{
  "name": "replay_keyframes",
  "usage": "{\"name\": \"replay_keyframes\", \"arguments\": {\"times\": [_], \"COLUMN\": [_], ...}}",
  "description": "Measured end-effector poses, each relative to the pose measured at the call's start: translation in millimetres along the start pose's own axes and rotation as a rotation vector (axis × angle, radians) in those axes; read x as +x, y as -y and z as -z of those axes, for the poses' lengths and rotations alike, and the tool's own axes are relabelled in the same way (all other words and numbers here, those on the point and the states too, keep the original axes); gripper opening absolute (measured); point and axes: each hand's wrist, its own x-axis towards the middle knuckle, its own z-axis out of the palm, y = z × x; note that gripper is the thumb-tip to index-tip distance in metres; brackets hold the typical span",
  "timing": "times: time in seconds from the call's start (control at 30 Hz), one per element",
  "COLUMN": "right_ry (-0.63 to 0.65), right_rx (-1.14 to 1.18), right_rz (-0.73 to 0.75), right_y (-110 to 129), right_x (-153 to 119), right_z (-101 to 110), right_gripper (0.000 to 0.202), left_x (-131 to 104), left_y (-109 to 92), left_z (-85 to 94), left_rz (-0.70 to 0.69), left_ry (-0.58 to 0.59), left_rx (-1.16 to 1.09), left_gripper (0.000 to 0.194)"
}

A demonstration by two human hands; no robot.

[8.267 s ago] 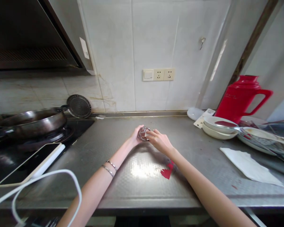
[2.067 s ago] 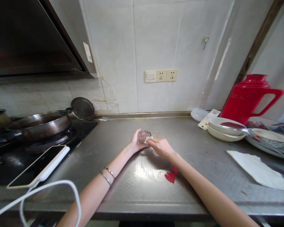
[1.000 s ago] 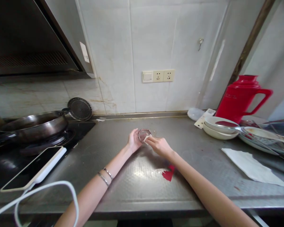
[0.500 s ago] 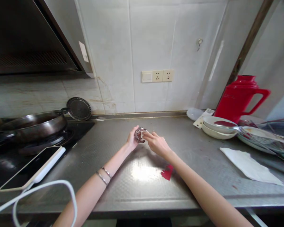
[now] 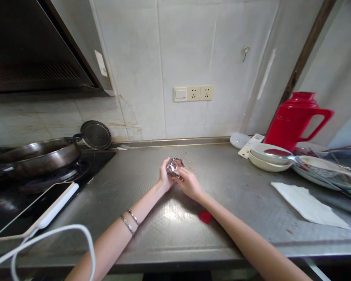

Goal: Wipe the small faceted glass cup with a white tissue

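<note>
A small, shiny, see-through glass [image 5: 174, 166] is held up above the metal counter, its surface full of bright reflections. My left hand [image 5: 165, 177] is wrapped around its left side and underside. On the near right side, my right hand [image 5: 190, 184] is closed at the rim, with fingers over the edge and the thumb below. Whether anything thin lies between those fingertips and the glass is hidden. A red scrap [image 5: 204, 217] lies on the counter, partly behind my right forearm.
At left are a steel pan [image 5: 38, 156] on the stove and a phone [image 5: 36, 210] with a white cable [image 5: 76, 225]. To the right stand a red thermos jug [image 5: 294, 119], stacked bowls [image 5: 269, 166], a patterned plate [image 5: 324, 168] and a white paper napkin [image 5: 308, 207].
My right hand has moved in closer to the glass and lower, its fingers now over the rim. A whitish bit seen at its fingertips before no longer shows clearly.
</note>
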Motion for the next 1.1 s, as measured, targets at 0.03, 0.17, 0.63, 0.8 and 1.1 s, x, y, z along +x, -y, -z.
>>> {"name": "replay_keyframes", "arguments": {"times": [0.03,0.17,0.63,0.8,1.1], "right_ry": [0.053,0.292,0.281,0.148,0.188], "right_rx": [-0.1,-0.457,-0.483,-0.183,0.786], "right_rz": [0.033,0.223,0.194,-0.004,-0.476], "right_y": [-3.2,-15.0,-22.9,-6.0,7.7], "right_x": [-0.4,-1.1,4.1,2.9,6.5], "right_z": [6.8,35.8,36.5,16.5,10.1], "right_gripper": [0.02,0.03,0.029,0.037,0.031], "left_x": [-1.0,-1.6,5.5,4.7,-2.4], "left_y": [-2.7,-14.6,-6.8,-4.3,8.3], "left_z": [-0.5,3.8,6.2,3.5,1.8], "left_rz": [0.022,0.181,0.159,0.082,0.08], "left_ry": [0.033,0.099,-0.07,-0.14,-0.182], "left_rx": [0.007,0.012,0.193,0.104,0.11], "left_gripper": [0.038,0.044,0.029,0.031,0.037]}}
